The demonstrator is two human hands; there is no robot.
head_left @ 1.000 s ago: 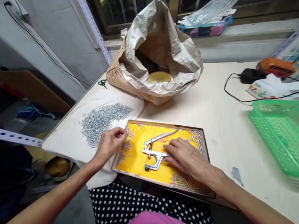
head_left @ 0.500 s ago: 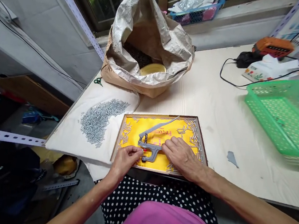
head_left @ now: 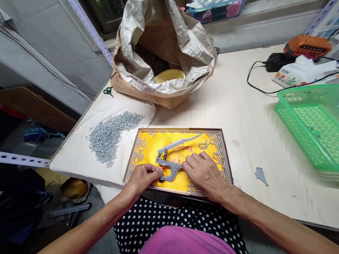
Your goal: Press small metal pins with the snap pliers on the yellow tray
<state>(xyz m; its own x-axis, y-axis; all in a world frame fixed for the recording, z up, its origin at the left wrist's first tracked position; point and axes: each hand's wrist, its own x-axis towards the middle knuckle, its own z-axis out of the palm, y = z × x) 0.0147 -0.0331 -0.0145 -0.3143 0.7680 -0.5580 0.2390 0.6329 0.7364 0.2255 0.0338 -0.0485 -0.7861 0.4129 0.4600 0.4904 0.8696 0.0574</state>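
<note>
A shallow tray (head_left: 184, 128) with a yellow lining lies at the table's near edge, with small metal pins along its sides. Grey metal press pliers (head_left: 173, 156) lie in it. My left hand (head_left: 143, 177) is at the jaw end of the pliers, fingers pinched together on something too small to name. My right hand (head_left: 203, 174) rests on the pliers' lower handle, fingers pressed down on it.
A heap of small metal pins (head_left: 109, 133) lies on white cloth left of the tray. Behind stands an open paper sack (head_left: 164, 47) with a yellow bowl inside. A green plastic basket (head_left: 326, 122) sits at the right, cables and an orange device beyond it.
My left hand has come from the tray's left edge by the pin heap to the jaws of the pliers. My right hand has stayed on the handle.
</note>
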